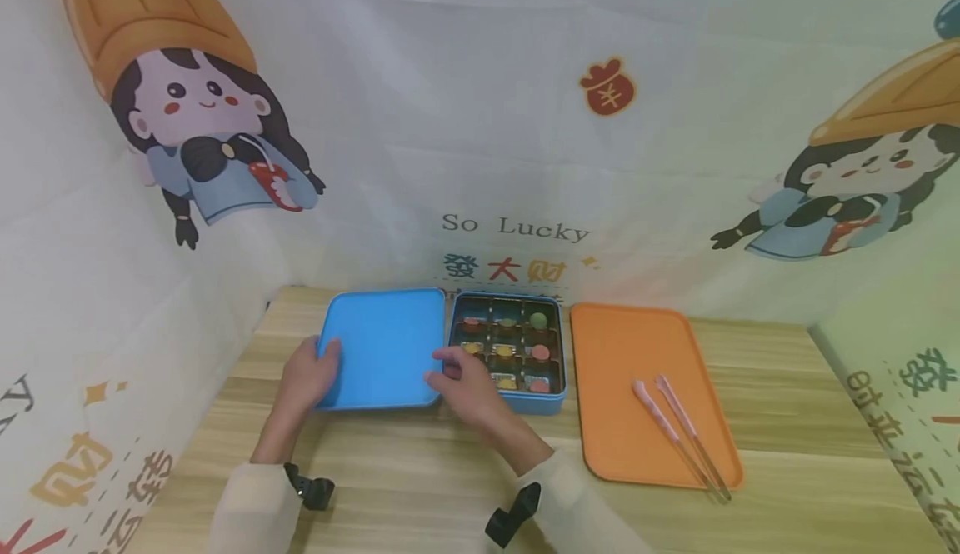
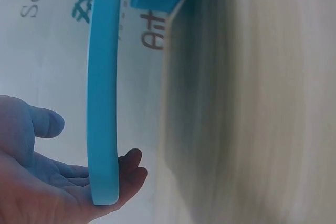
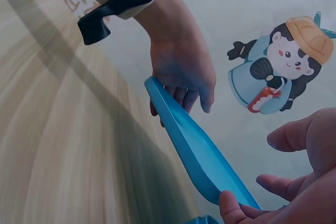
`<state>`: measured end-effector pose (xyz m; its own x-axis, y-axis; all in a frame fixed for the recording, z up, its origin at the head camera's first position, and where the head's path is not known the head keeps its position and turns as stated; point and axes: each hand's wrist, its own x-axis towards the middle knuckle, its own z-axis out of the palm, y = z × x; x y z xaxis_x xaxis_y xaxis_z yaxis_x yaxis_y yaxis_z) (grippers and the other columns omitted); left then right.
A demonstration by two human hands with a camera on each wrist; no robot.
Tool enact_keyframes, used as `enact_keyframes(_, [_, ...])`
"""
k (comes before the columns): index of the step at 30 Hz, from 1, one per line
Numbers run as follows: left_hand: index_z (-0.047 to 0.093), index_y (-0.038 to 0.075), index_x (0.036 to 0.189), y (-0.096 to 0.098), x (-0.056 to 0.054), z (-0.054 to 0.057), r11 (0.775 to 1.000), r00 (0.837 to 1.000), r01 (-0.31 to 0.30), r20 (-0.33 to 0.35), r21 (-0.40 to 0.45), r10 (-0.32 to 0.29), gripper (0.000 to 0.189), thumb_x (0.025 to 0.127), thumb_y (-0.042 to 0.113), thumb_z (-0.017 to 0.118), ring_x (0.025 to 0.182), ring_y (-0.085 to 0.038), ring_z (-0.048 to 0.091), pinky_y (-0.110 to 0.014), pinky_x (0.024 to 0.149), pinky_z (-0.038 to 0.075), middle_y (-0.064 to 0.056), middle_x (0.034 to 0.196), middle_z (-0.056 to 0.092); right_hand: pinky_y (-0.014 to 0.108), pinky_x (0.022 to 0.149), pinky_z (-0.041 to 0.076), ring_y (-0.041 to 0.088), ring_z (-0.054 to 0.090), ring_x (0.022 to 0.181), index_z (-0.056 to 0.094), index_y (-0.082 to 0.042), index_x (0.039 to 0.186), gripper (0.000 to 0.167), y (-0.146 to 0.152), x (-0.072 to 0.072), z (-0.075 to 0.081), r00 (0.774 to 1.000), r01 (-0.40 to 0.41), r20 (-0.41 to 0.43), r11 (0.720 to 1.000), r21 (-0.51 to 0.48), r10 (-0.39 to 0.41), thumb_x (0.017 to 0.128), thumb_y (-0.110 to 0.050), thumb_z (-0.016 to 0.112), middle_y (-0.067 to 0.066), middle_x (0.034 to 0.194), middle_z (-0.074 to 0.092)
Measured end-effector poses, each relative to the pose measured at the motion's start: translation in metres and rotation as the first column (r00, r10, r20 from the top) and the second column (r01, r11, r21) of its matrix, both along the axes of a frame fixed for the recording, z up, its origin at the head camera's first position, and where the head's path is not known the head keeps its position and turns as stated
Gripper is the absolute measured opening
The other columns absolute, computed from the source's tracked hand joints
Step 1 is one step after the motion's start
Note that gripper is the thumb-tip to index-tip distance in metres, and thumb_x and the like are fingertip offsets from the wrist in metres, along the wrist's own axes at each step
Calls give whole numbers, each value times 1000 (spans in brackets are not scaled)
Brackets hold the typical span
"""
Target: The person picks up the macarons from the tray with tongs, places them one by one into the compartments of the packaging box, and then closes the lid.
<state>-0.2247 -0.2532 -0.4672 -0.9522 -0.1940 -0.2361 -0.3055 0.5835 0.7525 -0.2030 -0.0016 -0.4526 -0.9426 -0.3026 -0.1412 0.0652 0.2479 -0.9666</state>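
A blue lid (image 1: pixel 382 350), shallow with a raised rim, is lifted off the table at the left. My left hand (image 1: pixel 309 375) holds its left edge, fingers underneath and thumb above; a gap shows between thumb and lid in the left wrist view. At the lid's right edge is my right hand (image 1: pixel 468 387), thumb and index finger spread apart. In the right wrist view one fingertip (image 3: pixel 228 205) reaches the lid's underside. Just right of the lid stands a blue box (image 1: pixel 540 404) with a dark divided insert, holding small red, yellow and green pieces, partly hidden by my right hand.
An orange tray (image 1: pixel 622 446) lies right of the box. Two long tools with pink handles (image 1: pixel 660 412) rest on it, their metal ends past its front rim. The wooden table (image 1: pixel 420 487) meets a printed cloth backdrop (image 1: pixel 465 121) behind.
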Motion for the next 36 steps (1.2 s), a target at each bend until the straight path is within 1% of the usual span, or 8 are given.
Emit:
enact_keyframes(5, [10, -10, 155, 11, 0, 13, 998, 1000, 2, -8, 57, -2, 72, 107, 41, 27, 145, -53, 16, -63, 116, 21, -36, 157, 15, 52, 105, 45, 36, 50, 131, 57, -4, 135, 41, 11, -5, 2, 999, 21, -35, 999, 41, -20, 99, -24, 61, 18, 138, 55])
enact_keyframes(9, [9, -9, 155, 20, 1, 17, 997, 1000, 13, -19, 80, -11, 70, 108, 38, 28, 146, -52, 16, -64, 116, 21, -35, 158, 15, 51, 104, 47, 34, 52, 129, 57, -6, 134, 40, 19, -9, 2, 998, 40, -43, 997, 71, -36, 99, -25, 61, 16, 136, 57])
enact_keyframes(13, [8, -8, 156, 26, 0, 18, 996, 999, 33, -23, 88, -32, 70, 108, 39, 28, 146, -51, 15, -64, 116, 21, -34, 159, 13, 47, 100, 50, 32, 55, 125, 57, -5, 134, 41, 27, -12, 1, 997, 57, -61, 995, 77, -52, 98, -23, 61, 16, 132, 59])
enact_keyframes(16, [7, -7, 156, 31, -2, 19, 995, 999, 41, -20, 95, -39, 71, 108, 40, 29, 147, -50, 14, -64, 116, 20, -33, 160, 12, 45, 97, 52, 32, 56, 123, 56, -3, 135, 42, 33, -13, 2, 997, 55, -65, 997, 56, -52, 98, -22, 61, 17, 131, 59])
enact_keyframes(19, [8, -7, 156, 35, -2, 20, 993, 999, 46, -26, 107, -44, 70, 108, 38, 30, 147, -50, 14, -63, 116, 21, -32, 160, 13, 44, 96, 53, 33, 56, 124, 54, -1, 137, 44, 40, -13, 4, 997, 35, -69, 999, 40, -32, 99, -21, 60, 19, 134, 57])
enact_keyframes(24, [11, -8, 156, 42, -3, 21, 992, 998, 47, -45, 121, -42, 68, 108, 36, 31, 147, -50, 16, -62, 117, 21, -33, 159, 15, 45, 97, 52, 34, 54, 127, 48, -2, 144, 50, 51, -13, 8, 997, 7, -78, 998, 57, -3, 100, -23, 59, 19, 139, 53])
enact_keyframes(31, [12, -6, 156, 51, -6, 22, 991, 997, 60, -61, 119, -53, 67, 108, 37, 31, 147, -48, 17, -62, 117, 21, -31, 160, 17, 46, 98, 52, 35, 53, 127, 45, -3, 148, 51, 62, -14, 10, 998, 30, -58, 998, 61, -27, 101, -21, 56, 19, 136, 54])
enact_keyframes(36, [13, -6, 156, 58, -7, 21, 990, 995, 78, -70, 122, -70, 67, 108, 37, 30, 147, -47, 18, -61, 116, 23, -30, 160, 18, 46, 95, 53, 32, 59, 118, 45, -4, 148, 50, 69, -15, 12, 998, 51, -51, 995, 90, -47, 102, -20, 54, 16, 132, 57])
